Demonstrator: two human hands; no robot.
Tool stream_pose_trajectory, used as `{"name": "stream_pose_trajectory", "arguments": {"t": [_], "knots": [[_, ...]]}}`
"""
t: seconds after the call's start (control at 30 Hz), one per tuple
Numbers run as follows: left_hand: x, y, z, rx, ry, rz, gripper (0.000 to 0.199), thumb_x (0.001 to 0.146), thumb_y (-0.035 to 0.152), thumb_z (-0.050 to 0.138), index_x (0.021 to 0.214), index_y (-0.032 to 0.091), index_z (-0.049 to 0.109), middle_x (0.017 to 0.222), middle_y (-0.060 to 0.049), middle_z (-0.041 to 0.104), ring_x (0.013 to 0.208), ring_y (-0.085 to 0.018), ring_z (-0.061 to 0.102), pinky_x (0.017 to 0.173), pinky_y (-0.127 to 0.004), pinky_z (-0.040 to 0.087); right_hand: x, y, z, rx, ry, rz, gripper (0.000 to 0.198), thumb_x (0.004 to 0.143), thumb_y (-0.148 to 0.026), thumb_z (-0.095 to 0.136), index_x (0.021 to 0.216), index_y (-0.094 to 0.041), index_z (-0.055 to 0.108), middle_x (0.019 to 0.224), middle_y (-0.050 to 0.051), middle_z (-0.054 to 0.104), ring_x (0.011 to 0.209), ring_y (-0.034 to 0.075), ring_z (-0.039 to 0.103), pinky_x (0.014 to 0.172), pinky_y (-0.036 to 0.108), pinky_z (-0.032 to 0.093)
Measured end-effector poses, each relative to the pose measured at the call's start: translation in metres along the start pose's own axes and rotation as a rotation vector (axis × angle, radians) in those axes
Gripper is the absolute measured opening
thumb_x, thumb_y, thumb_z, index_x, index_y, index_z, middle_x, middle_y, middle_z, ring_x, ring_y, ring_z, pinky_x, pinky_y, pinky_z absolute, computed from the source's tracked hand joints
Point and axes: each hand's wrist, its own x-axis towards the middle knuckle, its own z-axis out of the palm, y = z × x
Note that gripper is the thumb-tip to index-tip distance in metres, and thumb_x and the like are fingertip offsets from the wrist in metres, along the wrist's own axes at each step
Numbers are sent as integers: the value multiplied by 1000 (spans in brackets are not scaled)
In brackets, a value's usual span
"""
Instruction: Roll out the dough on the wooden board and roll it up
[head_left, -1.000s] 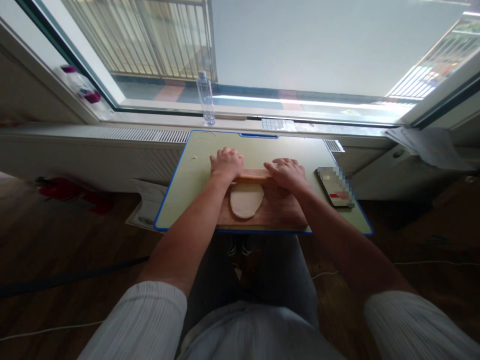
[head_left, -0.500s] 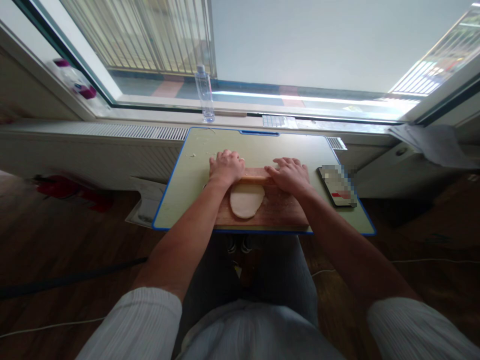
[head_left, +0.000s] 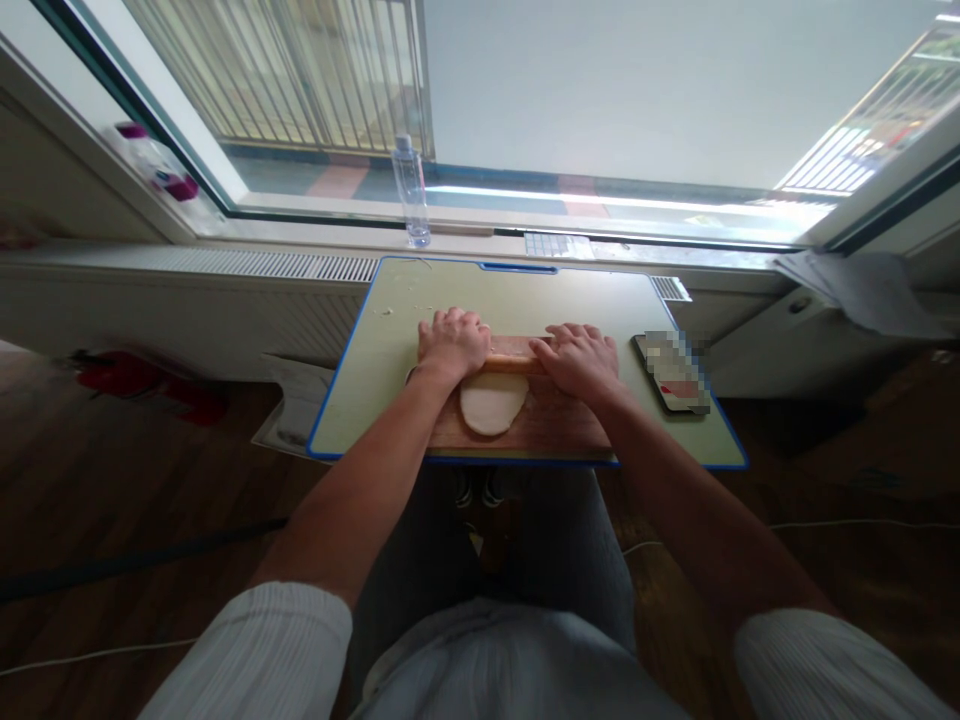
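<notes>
Here, dough [head_left: 493, 408] (bottle [head_left: 411, 195] beyond, contents unclear).

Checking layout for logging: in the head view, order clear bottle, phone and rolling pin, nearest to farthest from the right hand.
1. Rolling pin, under the right hand.
2. Phone, right of the hand.
3. Clear bottle, left, on the windowsill.

A clear plastic bottle [head_left: 411, 195] is standing on the white windowsill [head_left: 300, 232], a purple-capped plastic bottle [head_left: 157, 165] is resting farther left, and loose white paper sheets [head_left: 862, 292] are lying at the right.
</notes>
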Motion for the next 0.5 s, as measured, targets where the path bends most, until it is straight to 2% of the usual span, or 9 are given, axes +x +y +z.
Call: {"name": "stream_pose_trajectory", "arguments": {"t": [0.23,0.5], "knots": [[-12,-1,1,8,21,18,47,107,41,37,130,27,75,146,-12,69,134,-35,58,113,-55,44,-15,-1,0,-57,30,-33,52,110,-59,39,134,-26,72,142,11,73,133,36,55,112,53,37],[-25,-3,6,24,77,41,42,107,41,43,127,27,76,141,-12,71,130,-34,60,110,-53,44,-29,1,6,-59,117,-72,50,111,-58,42,132,-24,72,145,12,70,134,37,52,113,54,33]]}}
